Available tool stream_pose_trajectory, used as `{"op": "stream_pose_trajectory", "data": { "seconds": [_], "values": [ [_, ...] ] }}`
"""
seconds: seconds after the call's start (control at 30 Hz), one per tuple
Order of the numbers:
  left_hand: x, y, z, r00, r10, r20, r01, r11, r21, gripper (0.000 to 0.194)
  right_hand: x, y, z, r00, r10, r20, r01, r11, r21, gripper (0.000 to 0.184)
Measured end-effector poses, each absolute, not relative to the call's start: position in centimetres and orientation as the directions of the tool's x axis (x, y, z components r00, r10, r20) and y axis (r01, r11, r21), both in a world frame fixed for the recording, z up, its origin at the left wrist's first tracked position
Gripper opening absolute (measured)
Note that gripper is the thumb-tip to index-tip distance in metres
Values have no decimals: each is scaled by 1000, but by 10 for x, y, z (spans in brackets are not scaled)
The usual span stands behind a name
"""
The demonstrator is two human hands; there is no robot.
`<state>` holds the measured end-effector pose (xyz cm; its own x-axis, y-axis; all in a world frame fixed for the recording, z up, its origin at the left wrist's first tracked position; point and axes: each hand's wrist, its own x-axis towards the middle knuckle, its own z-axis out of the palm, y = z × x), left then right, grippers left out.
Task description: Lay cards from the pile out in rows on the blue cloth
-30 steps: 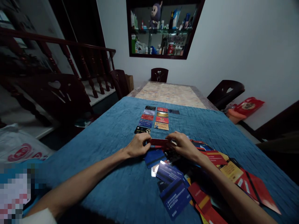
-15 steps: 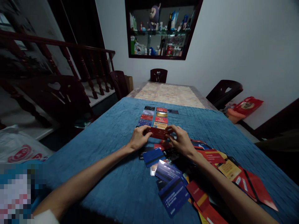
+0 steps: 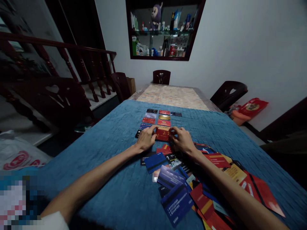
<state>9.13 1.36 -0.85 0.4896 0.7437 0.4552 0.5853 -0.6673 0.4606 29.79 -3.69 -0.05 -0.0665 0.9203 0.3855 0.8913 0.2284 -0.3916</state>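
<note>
A red card with gold marks lies at the near end of the middle column of cards. My left hand has thumb and fingers closed at its left edge. My right hand pinches its right edge. Beyond it, in the same column, are a red card, a gold card and another red one. To the left runs a column with a black card at its near end, partly behind my left hand. A single dark card sits at the far right.
A loose pile of cards, including a blue card and a red card, spreads in front and under my right forearm. Blue cloth covers the near table. Chairs stand around it; a white bag is at left.
The red card has tipped down flatter, showing more of its face. My left hand has turned slightly, uncovering the black card at the left column's near end.
</note>
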Motion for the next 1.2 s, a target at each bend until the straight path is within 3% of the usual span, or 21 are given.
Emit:
{"op": "stream_pose_trajectory", "data": {
  "seconds": [0.17, 0.37, 0.67, 1.2],
  "values": [
    [94, 16, -7, 477, 801, 360, 669, -597, 442, 37, 297, -36, -3, -31, 943, 330, 908, 164, -385, 21],
    [97, 12, -8, 517, 809, 278, 765, -583, 274, 36, 295, -37, -9, -2, 970, 242, 928, 92, -361, 21],
    [100, 2, -4, 591, 763, 262, 778, -625, 64, 24, 289, -41, -5, -11, 977, 214, 976, 58, -211, 24],
    [101, -5, 4, 641, 745, 182, 763, -645, -49, 23, 286, -45, -3, -59, 985, 161, 995, 70, -69, 27]
  ]
}}
